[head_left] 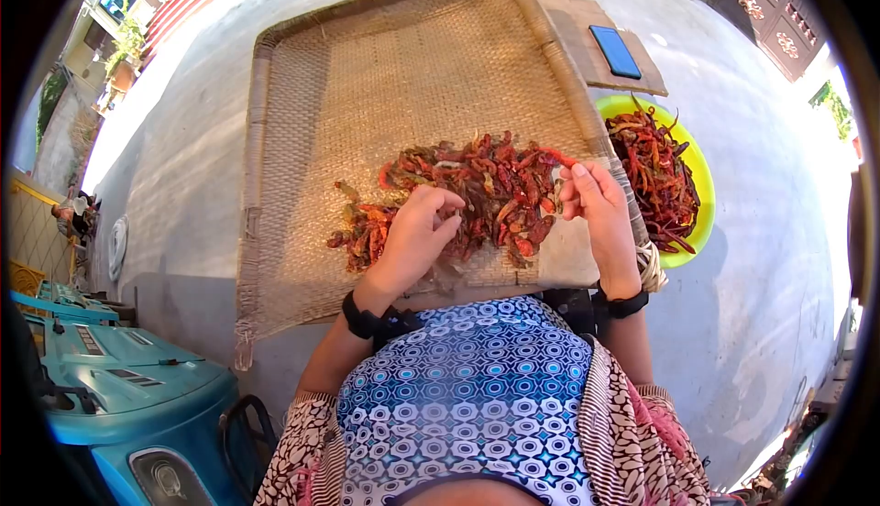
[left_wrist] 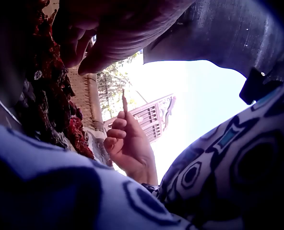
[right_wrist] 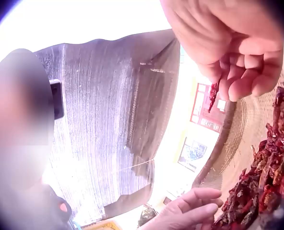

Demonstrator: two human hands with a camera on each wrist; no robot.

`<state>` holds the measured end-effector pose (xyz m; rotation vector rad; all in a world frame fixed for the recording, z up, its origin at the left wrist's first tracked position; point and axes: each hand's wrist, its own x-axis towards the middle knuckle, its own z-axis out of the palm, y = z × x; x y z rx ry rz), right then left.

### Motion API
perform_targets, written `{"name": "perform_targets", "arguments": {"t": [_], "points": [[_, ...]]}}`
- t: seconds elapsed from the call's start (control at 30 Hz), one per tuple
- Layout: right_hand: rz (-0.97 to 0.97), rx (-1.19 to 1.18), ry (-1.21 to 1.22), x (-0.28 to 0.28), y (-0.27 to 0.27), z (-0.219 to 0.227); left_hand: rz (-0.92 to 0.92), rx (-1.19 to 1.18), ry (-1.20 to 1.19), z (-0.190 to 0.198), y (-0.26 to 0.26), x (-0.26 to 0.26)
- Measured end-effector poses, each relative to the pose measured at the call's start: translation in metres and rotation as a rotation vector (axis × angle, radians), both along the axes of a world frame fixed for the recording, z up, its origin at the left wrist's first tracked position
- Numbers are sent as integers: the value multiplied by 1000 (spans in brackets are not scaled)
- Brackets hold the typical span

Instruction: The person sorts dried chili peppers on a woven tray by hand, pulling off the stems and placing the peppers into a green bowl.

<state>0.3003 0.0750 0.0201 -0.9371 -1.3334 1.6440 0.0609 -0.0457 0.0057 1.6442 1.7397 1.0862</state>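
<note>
A heap of dried red chilies [head_left: 477, 194] lies in the middle of a big woven tray [head_left: 367, 75] on my lap. My right hand [head_left: 576, 176] pinches one red chili [head_left: 555, 155] between thumb and fingers, lifted above the heap's right end. The right wrist view shows that chili [right_wrist: 214, 94] hanging from the right hand [right_wrist: 235, 79]; in the left wrist view it is a thin chili [left_wrist: 124, 101] pointing up. My left hand [head_left: 446, 213] rests loosely curled on the heap's near left side, fingertips [right_wrist: 214, 199] touching the chilies, nothing plainly held.
A yellow-green bowl [head_left: 701, 171] with more chilies stands on the ground right of the tray. Behind it a dark phone [head_left: 614, 50] lies on a wooden board [head_left: 587, 25]. Teal equipment [head_left: 119, 387] stands at my lower left. Concrete ground surrounds the tray.
</note>
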Motion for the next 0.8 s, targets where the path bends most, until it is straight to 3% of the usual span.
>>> {"name": "perform_targets", "arguments": {"t": [0.1, 0.2, 0.33, 0.5, 0.6, 0.7, 0.8], "points": [[-216, -189, 500, 25, 23, -8, -29, -42, 114, 7, 3, 2], [-289, -265, 545, 37, 28, -10, -18, -126, 213, 6, 7, 5], [-158, -243, 377, 23, 13, -14, -10, -126, 359, 4, 15, 7], [155, -137, 118, -5, -3, -15, 13, -170, 530, 13, 18, 14], [303, -12, -71, -20, -15, -13, -14, -52, 500, 5, 16, 10], [412, 24, -134, -28, -24, -14, 98, -58, 206, 6, 13, 14], [350, 45, -153, -34, -30, 0, 74, -113, -26, 17, 7, 17]]}}
